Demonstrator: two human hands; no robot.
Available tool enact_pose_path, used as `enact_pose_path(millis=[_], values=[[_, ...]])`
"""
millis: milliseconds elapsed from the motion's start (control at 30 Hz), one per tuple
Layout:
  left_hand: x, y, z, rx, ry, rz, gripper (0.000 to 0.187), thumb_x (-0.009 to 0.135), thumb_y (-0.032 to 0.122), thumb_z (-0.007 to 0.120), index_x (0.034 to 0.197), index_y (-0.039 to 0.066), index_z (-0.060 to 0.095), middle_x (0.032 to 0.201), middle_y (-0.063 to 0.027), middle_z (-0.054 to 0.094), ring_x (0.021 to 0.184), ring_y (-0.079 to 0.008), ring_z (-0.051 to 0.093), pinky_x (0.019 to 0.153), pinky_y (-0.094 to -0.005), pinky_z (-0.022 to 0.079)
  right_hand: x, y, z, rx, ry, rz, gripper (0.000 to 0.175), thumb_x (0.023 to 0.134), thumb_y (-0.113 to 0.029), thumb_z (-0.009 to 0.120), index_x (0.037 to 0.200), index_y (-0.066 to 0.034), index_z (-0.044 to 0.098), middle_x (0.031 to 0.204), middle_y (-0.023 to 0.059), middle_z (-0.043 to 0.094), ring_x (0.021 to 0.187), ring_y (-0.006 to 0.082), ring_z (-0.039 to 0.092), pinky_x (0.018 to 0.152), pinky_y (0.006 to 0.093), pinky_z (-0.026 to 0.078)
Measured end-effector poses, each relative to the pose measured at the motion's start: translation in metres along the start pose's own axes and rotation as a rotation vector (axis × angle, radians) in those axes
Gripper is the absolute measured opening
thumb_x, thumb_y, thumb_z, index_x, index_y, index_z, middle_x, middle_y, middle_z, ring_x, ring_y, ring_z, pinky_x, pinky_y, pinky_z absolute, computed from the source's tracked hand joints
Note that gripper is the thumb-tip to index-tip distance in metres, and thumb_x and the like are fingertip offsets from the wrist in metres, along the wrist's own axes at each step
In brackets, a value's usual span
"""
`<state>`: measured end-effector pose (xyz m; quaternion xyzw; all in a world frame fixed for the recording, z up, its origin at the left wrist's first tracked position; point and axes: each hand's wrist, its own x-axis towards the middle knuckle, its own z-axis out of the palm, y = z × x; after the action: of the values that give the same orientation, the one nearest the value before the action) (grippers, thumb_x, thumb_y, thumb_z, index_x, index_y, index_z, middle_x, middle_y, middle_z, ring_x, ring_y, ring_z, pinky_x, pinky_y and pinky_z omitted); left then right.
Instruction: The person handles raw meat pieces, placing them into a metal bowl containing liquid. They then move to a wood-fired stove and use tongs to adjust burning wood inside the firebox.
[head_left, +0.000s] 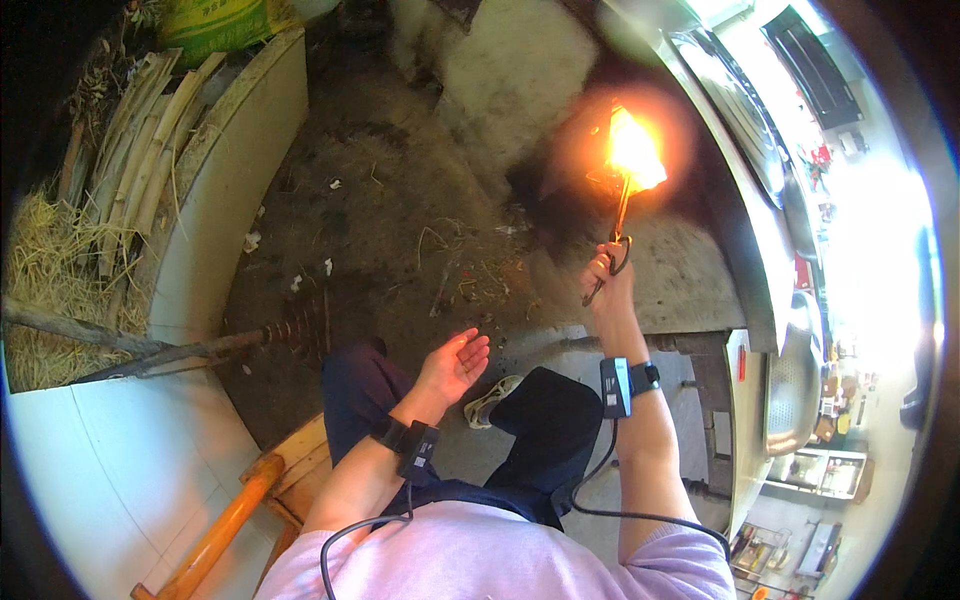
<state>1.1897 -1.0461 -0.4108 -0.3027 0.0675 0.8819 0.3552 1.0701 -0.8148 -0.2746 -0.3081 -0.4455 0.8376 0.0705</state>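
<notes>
My right hand (611, 274) grips the dark looped handles of metal fire tongs (622, 210). Their far end reaches into a bright flame (634, 150) at the dark mouth of a stove (544, 176). Glare hides whatever the tongs hold there. My left hand (456, 365) hangs above my lap, palm turned up, its fingers loosely apart and nothing in it. Both wrists carry strapped devices with black cables.
At left, a low wall (225, 176) borders straw (45, 277) and split bamboo (150, 142). A dark rake-like tool (247, 339) leans there. A wooden chair arm (217, 529) is beside me. Pans and a perforated metal basin (793, 382) line the counter at right. Debris litters the floor (375, 210).
</notes>
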Motion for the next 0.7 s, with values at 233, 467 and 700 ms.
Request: enact_pose_path(millis=[233, 467, 700], values=[[0.018, 0.006, -0.003, -0.037, 0.025, 0.029, 0.026, 0.09, 0.016, 0.048, 0.113, 0.007, 0.054, 0.106, -0.0091, 0.061, 0.095, -0.0212, 0.059, 0.084, -0.0358, 0.049, 0.102, -0.029, 0.001, 0.001, -0.096, -0.109, 0.02, 0.086, -0.026, 0.052, 0.074, -0.0124, 0.045, 0.053, -0.0019, 0.033, 0.04, 0.0093, 0.028, 0.038, 0.0247, 0.022], [0.026, -0.001, 0.003, -0.025, 0.066, 0.004, 0.025, 0.089, 0.016, 0.049, 0.112, 0.007, 0.055, 0.106, -0.0097, 0.062, 0.093, -0.0212, 0.06, 0.082, -0.036, 0.05, 0.121, -0.063, 0.012, -0.201, -0.065, -0.179, 0.034, 0.087, -0.046, 0.049, 0.081, -0.0121, 0.045, 0.055, -0.0005, 0.035, 0.04, 0.0095, 0.029, 0.038, 0.024, 0.024], [0.022, -0.003, -0.001, -0.031, 0.044, -0.004, 0.025, 0.091, 0.017, 0.047, 0.112, 0.006, 0.054, 0.104, -0.0104, 0.062, 0.091, -0.0214, 0.061, 0.081, -0.0364, 0.05, 0.039, -0.028, -0.003, -0.063, -0.115, -0.096, 0.024, 0.082, -0.03, 0.06, 0.08, -0.0074, 0.051, 0.052, -0.0057, 0.033, 0.039, 0.0063, 0.025, 0.038, 0.0224, 0.022]])
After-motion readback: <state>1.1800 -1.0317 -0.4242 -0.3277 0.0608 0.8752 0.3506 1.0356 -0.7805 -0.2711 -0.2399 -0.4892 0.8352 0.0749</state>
